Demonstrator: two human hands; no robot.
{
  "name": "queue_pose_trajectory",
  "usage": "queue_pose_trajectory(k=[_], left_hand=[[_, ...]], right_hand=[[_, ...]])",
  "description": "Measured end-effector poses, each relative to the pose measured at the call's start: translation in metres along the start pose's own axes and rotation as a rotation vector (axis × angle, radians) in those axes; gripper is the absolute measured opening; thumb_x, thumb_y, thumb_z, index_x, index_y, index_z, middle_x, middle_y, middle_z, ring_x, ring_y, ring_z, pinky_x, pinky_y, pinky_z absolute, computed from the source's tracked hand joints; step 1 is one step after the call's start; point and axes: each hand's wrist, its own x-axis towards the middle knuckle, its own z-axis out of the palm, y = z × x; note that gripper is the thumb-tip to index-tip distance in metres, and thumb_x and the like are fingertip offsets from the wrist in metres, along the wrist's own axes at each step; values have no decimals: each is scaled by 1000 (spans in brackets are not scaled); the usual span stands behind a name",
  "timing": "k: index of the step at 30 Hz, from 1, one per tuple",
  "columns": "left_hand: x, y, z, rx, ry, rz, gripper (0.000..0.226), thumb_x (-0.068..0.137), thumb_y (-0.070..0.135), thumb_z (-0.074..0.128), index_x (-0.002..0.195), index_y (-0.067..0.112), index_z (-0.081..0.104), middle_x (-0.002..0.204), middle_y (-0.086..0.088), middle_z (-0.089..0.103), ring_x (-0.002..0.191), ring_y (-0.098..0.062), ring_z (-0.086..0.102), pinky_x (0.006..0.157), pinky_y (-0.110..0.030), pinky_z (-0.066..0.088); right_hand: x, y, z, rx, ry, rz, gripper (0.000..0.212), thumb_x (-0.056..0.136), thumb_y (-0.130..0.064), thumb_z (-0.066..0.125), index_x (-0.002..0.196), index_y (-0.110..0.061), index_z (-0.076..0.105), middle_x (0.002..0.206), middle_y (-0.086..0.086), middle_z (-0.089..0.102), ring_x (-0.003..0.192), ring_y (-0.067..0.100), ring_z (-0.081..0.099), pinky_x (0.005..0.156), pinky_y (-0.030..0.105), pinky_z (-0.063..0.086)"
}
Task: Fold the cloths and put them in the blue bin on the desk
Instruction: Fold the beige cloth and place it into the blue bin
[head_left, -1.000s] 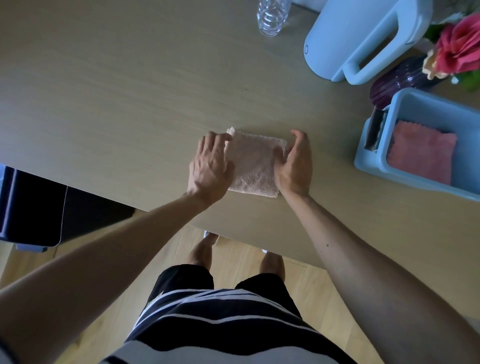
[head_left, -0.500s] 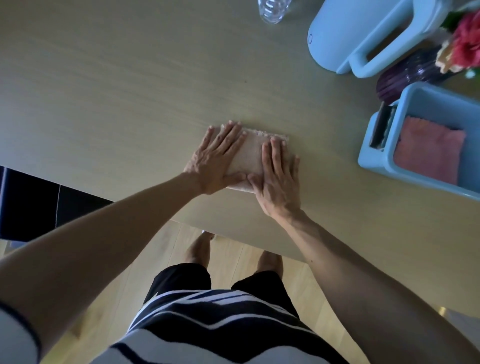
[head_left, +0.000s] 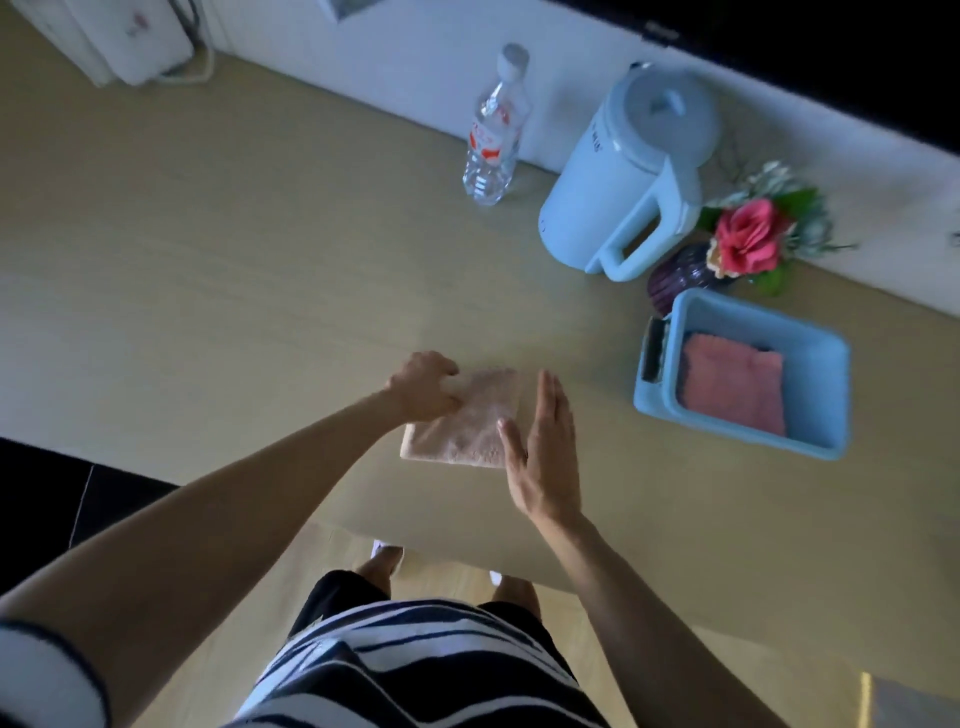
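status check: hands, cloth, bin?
Left hand gripping folded pale cloth on desk; right hand open beside it. Blue bin holds one pink cloth. Path clear.

Home desk (head_left: 260, 270), kettle (head_left: 631, 171), flower vase (head_left: 680, 278)

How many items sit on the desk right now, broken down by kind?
Cloths: 2, the pale pink cloth under the hands and the darker pink cloth in the bin
Blue bin: 1
Water bottle: 1
Blue kettle: 1
Purple vase with flowers: 1
Total: 6
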Motion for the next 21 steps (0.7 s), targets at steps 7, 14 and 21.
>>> queue_pose_trajectory(k=[7,14,21], left_hand=[[-37,43,-44,-540,45,71,26,67,20,74,83,3,64,68,3,52,60,-7,43,55,-25,37],[-69,134,-62,-1080,140,295,57,66,13,81,114,2,52,90,-3,62,80,-15,61,67,-28,51],[-69,210,-38,-1121,182,306,80,59,32,82,130,22,48,97,-2,74,83,-14,66,69,-26,56]], right_hand=[[-7,-5,-61,392,188,53,74,96,-46,52,156,-14,22,150,9,43,138,16,43,112,13,27],[8,-16,-151,1138,32,290,74,92,-18,67,152,-38,28,132,-17,63,120,7,62,101,35,49],[4,37,-220,1181,191,304,97,80,5,70,153,-42,28,96,-3,75,88,9,69,81,43,52]])
